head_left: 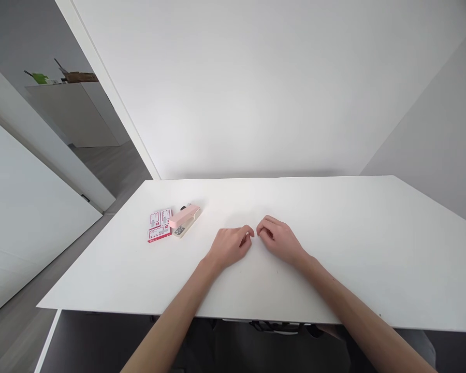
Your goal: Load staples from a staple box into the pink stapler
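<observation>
My left hand [231,245] and my right hand [280,239] rest palm down on the white table [334,233], near its middle. Both have their fingers curled inward, and the fingertips of the two hands almost meet. Whether anything small sits between or under the fingers is hidden. A pink stapler [185,219] lies to the left of my left hand, about a hand's width away. A red and white box of staples [159,225] lies flat right beside the stapler on its left.
The table's near edge [225,314] runs just below my forearms, and dark cables hang under it. A white wall stands behind the table. At the far left a doorway opens onto a white cabinet [72,111] with clutter on top.
</observation>
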`<state>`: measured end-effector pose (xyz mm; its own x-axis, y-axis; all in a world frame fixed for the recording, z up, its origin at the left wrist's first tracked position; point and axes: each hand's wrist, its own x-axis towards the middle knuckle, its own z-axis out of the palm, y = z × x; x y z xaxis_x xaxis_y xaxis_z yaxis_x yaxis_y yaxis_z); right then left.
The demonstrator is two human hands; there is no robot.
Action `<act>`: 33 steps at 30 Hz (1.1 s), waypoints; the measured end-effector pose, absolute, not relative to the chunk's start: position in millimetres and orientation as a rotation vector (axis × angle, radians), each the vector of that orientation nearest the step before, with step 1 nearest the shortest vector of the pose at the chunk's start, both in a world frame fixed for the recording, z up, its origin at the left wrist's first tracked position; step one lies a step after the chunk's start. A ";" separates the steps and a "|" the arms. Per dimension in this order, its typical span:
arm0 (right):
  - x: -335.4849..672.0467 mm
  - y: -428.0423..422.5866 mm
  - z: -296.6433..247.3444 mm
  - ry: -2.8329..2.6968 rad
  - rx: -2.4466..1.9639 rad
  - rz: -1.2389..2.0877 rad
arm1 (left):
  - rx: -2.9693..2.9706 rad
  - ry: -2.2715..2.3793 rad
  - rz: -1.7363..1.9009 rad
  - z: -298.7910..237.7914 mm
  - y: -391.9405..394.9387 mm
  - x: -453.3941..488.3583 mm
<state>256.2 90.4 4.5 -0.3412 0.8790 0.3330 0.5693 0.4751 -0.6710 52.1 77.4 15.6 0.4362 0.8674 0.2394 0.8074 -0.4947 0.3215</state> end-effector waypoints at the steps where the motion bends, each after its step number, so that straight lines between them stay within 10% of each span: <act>1: 256.2 90.3 5.0 -2.049 -1.196 0.587 | 2.522 1.481 0.573 15.3 77.3 51.7; 33: 257.5 88.2 13.3 -2.123 -1.139 0.627 | 2.451 1.502 0.580 19.5 81.8 53.7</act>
<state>257.5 88.2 13.3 -0.4193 0.8531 0.3106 0.5474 0.5105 -0.6632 53.7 81.8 19.5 0.4038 0.8878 0.2207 0.8059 -0.4594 0.3734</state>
